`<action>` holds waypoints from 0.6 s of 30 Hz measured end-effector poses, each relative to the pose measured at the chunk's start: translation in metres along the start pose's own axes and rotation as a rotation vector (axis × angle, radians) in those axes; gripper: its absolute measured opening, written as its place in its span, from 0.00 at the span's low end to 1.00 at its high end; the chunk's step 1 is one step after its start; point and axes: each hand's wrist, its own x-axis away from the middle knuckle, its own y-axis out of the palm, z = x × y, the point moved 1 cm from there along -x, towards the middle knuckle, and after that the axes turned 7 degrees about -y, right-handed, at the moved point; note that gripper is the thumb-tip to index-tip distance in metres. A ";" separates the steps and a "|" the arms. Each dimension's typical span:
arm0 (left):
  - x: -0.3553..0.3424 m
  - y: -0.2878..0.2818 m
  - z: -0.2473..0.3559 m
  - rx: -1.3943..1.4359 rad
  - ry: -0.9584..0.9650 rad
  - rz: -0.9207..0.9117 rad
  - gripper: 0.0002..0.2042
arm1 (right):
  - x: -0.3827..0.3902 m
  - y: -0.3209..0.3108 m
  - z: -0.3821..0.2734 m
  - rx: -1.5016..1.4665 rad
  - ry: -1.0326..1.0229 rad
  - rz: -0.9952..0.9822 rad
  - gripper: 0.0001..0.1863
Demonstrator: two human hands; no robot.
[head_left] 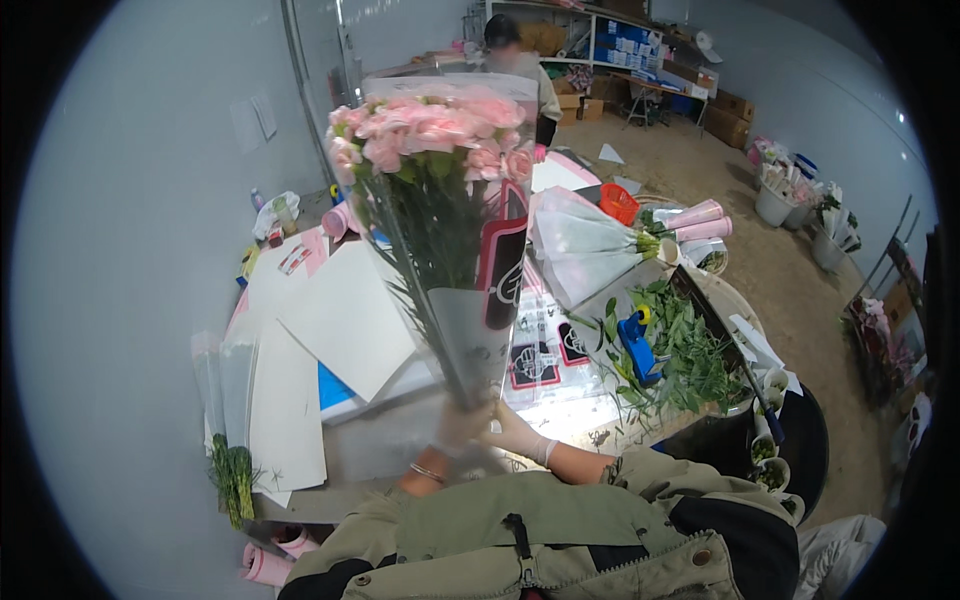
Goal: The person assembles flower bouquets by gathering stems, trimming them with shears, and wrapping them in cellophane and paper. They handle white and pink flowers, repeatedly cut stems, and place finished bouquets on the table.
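Note:
A bouquet of pink carnations (pixel 430 135) stands upright in front of me inside a clear plastic sleeve (pixel 465 330) with a black and pink printed panel. My left hand (pixel 462 425), gloved and smeared by motion, is closed around the stems at the sleeve's narrow lower end. Beside it, my gloved right hand (pixel 518 436) pinches the same lower end; its fingertips are partly hidden. Flat printed sleeves (pixel 540 358) lie on the table just beyond my right hand. White paper sheets (pixel 350 315) spread to the left of the bouquet.
A blue tape dispenser (pixel 637 345) sits among cut leaves (pixel 690 350) on the right. Behind it lie a white-wrapped bouquet (pixel 590 240) and a red basket (pixel 618 203). Sleeved green stems (pixel 232 480) lean at the left edge. Another person (pixel 525 75) stands across the table.

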 end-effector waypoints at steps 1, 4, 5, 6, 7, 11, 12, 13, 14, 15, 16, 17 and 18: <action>-0.001 0.008 0.005 -0.080 0.029 0.001 0.14 | 0.003 -0.002 -0.003 0.014 -0.015 0.015 0.43; -0.009 0.033 0.012 0.196 -0.083 -0.244 0.12 | 0.007 -0.020 -0.018 -0.149 -0.082 0.107 0.30; -0.012 0.042 0.015 0.192 0.055 -0.232 0.11 | 0.010 -0.028 -0.022 -0.116 -0.045 0.103 0.30; -0.015 0.050 0.015 0.131 -0.039 -0.143 0.12 | 0.014 -0.036 -0.026 -0.091 -0.001 0.100 0.29; -0.021 0.061 0.018 0.147 0.078 -0.102 0.13 | 0.019 -0.045 -0.029 -0.038 0.033 0.113 0.24; -0.040 0.098 0.027 0.261 0.081 -0.308 0.19 | 0.041 -0.094 -0.034 -0.028 0.068 0.309 0.18; -0.045 0.109 0.032 0.237 0.206 -0.308 0.17 | 0.048 -0.111 -0.035 0.075 0.107 0.353 0.19; -0.046 0.118 0.036 0.183 0.158 -0.309 0.16 | 0.054 -0.125 -0.038 0.000 0.021 0.398 0.19; -0.048 0.128 0.042 0.131 0.141 -0.305 0.16 | 0.065 -0.145 -0.044 0.251 -0.017 0.417 0.19; -0.047 0.136 0.050 -0.048 0.151 -0.378 0.17 | 0.074 -0.164 -0.049 0.376 0.036 0.446 0.19; -0.046 0.145 0.059 -0.230 0.169 -0.450 0.18 | 0.081 -0.183 -0.054 0.470 0.036 0.470 0.19; -0.048 0.158 0.066 -0.451 0.117 -0.486 0.19 | 0.090 -0.202 -0.059 0.595 0.058 0.472 0.19; -0.049 0.177 0.072 -0.611 0.104 -0.672 0.22 | 0.101 -0.220 -0.063 0.702 0.065 0.467 0.19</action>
